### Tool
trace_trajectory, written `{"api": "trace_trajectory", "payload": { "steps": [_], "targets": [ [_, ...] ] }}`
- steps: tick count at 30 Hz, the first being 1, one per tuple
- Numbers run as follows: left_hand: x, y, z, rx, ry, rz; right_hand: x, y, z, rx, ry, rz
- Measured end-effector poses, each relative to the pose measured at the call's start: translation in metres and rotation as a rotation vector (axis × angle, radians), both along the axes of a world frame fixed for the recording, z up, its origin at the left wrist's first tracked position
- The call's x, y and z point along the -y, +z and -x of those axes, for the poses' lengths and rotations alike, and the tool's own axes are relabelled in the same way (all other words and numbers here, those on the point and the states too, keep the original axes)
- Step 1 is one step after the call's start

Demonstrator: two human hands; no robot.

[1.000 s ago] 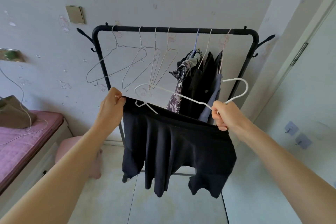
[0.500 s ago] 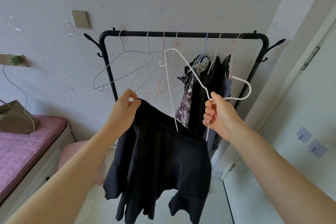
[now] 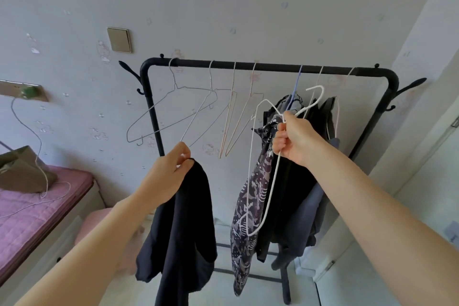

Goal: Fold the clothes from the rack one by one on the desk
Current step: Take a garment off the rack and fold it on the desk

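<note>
Left hand [image 3: 171, 176] pinches the top edge of a black garment [image 3: 183, 236], which hangs free in front of the black clothes rack [image 3: 248, 66]. Right hand [image 3: 295, 139] grips a white wire hanger [image 3: 258, 181], off the rack's rail, before the dark clothes [image 3: 293, 206] hung there.

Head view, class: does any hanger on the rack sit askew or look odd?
Yes. The leftmost wire hanger on the rack hangs steeply tilted, its left end low. The right hand holds a white hanger off the rail.

We count four bare wire hangers [image 3: 196, 112] on the rack [image 3: 273, 66], three more hangers holding clothes, one white hanger [image 3: 263, 169] held, one black garment [image 3: 183, 226] held.
</note>
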State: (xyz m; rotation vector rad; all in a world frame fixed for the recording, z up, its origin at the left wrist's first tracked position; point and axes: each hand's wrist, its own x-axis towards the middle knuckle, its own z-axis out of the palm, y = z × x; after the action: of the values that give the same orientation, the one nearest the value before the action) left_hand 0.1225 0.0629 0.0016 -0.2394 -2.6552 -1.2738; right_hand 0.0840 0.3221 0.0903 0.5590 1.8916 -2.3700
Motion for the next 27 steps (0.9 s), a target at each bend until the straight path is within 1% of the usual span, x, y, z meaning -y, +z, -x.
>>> {"api": "trace_trajectory", "payload": {
  "steps": [3,7,14,18,22,24,27],
  "targets": [
    [0.007,0.003,0.02,-0.022,0.075,0.016,-0.005,0.001,0.05,0.035,0.047,-0.059],
    [0.019,0.011,0.038,-0.055,0.156,0.003,-0.011,0.011,0.112,0.017,0.079,-0.104],
    [0.023,0.023,0.057,-0.122,0.245,-0.025,-0.024,0.019,0.195,-0.001,0.041,-0.196],
    [0.021,0.027,0.064,-0.151,0.28,-0.037,-0.028,0.011,0.214,0.049,0.075,-0.201],
    [0.018,0.03,0.067,-0.16,0.336,-0.037,-0.027,-0.002,0.214,0.081,0.116,-0.265],
    [0.018,0.031,0.066,-0.163,0.357,-0.037,-0.023,-0.004,0.206,0.057,0.117,-0.311],
    [0.017,0.033,0.059,-0.161,0.388,-0.023,-0.017,-0.006,0.192,0.011,0.114,-0.457]
  ]
}}
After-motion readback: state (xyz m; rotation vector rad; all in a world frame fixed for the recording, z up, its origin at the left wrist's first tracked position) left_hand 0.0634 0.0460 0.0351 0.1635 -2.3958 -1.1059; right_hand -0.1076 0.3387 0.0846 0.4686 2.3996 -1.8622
